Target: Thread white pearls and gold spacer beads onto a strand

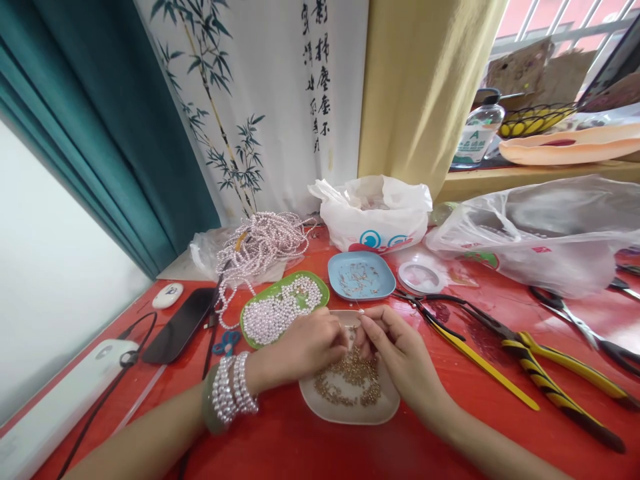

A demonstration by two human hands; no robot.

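Observation:
My right hand (397, 340) pinches a small pearl bead (361, 311) between thumb and fingertips, and a thin pin seems to stick up from it. My left hand (313, 343) is closed, its fingers curled down over a whitish plate (350, 415) of small gold beads (353, 373). Whatever those fingertips hold is hidden. Behind the left hand lies a green tray (250, 343) with many loose pearl beads (277, 313). A blue dish (385, 285) with thin metal pins (357, 277) stands just beyond both hands. Pearl bracelets (233, 393) circle my left wrist.
Strings of pearls (265, 247) are heaped behind the green tray. Long-nosed pliers (540, 373), yellow-handled tweezers (480, 363) and scissors (585, 327) lie at right. Plastic bags (375, 220) stand at the back. A phone (180, 327) and power strip (70, 407) lie at left.

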